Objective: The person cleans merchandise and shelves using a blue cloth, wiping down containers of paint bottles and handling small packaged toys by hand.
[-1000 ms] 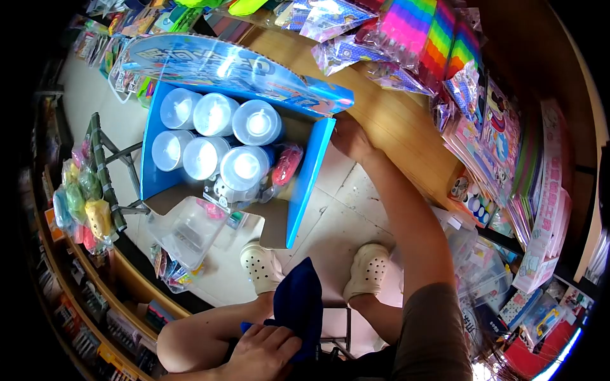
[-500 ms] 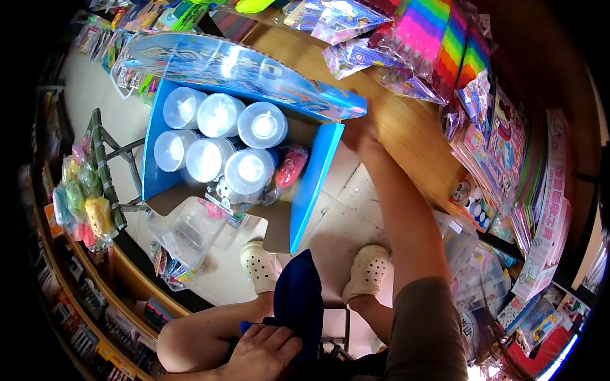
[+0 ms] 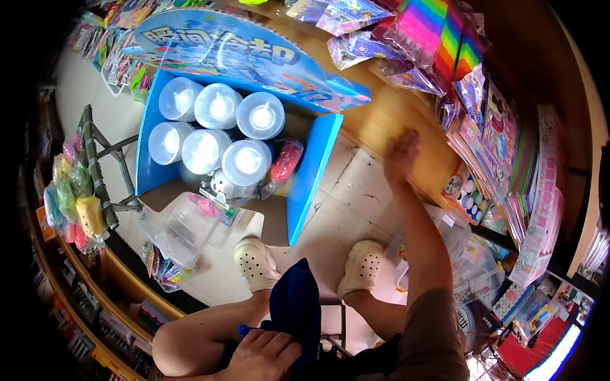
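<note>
My left hand point(image 3: 265, 355) rests low in the view with its fingers wrapped over a dark blue cloth point(image 3: 295, 298). To the right of the box, my right hand point(image 3: 401, 154) hovers over or touches the wooden shelf edge; it is blurred, its fingers look apart and nothing shows in them. A blue display box point(image 3: 316, 171) with a raised printed panel point(image 3: 216, 47) holds several lidded clear cups point(image 3: 260, 116). Beside the cups lies a red wrapped item point(image 3: 287, 160), with a white spotted item point(image 3: 222, 185) at the box's front.
A clear plastic bin point(image 3: 181, 232) lies below the box. A folding stand point(image 3: 96, 168) and bagged colourful toys point(image 3: 82, 197) are at left. Wooden shelving point(image 3: 432, 152) with rainbow packs point(image 3: 422, 32) and booklets point(image 3: 502, 152) fills the right. Clear containers point(image 3: 470, 267) sit below it.
My right hand has come out from behind the box's right edge and moved right, over the wooden shelf. The box's raised panel shows more of its printed face. My left hand stays on the cloth.
</note>
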`<state>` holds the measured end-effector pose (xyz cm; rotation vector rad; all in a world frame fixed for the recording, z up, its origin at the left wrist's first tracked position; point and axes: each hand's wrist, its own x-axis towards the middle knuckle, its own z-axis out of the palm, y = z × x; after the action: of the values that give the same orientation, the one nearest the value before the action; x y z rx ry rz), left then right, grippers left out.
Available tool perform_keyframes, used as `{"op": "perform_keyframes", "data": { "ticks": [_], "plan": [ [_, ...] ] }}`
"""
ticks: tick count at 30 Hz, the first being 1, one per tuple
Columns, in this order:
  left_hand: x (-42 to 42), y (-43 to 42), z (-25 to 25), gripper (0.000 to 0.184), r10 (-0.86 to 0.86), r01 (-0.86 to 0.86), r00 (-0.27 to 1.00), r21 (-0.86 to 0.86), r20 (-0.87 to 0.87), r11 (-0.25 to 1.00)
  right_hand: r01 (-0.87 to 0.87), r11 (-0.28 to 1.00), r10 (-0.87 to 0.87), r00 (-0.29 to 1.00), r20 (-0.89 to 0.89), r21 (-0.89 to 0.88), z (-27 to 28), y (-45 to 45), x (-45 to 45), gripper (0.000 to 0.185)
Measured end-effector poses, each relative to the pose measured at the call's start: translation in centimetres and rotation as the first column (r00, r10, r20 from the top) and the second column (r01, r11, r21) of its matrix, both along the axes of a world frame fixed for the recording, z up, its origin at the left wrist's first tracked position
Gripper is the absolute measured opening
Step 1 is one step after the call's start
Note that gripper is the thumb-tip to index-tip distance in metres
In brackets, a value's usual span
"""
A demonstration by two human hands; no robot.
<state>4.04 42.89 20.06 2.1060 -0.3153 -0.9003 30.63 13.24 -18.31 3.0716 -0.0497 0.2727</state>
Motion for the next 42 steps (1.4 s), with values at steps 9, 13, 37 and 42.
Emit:
{"op": "perform_keyframes", "data": {
  "ticks": [9, 13, 37, 42],
  "plan": [
    [0.2, -0.8, 0.1, 0.035, -0.052, 0.052, 0.999, 0.055, 0.004, 0.997, -0.291, 0.956, 0.293, 0.948, -0.126, 0.032, 3.8, 4.4, -0.1, 0.059],
    [-0.2, -1.1, 0.2, 0.038, 0.013, -0.013, 1.000, 0.045, 0.020, 0.999, -0.077, 0.987, 0.053, 0.984, -0.169, -0.142, 2.6, -6.3, -3.4, 0.062],
    [-0.1, -2.5, 1.3, 0.026, -0.035, 0.033, 0.995, 0.028, 0.093, 0.999, -0.141, 0.990, 0.124, 0.934, -0.336, -0.026, 4.7, -6.6, -6.6, 0.060],
    [-1.2, -2.8, 0.7, 0.028, -0.068, 0.066, 0.994, 0.020, 0.089, 0.998, 0.021, 0.975, 0.038, 0.965, -0.261, 0.220, 3.8, -5.6, -0.5, 0.058]
  ]
}}
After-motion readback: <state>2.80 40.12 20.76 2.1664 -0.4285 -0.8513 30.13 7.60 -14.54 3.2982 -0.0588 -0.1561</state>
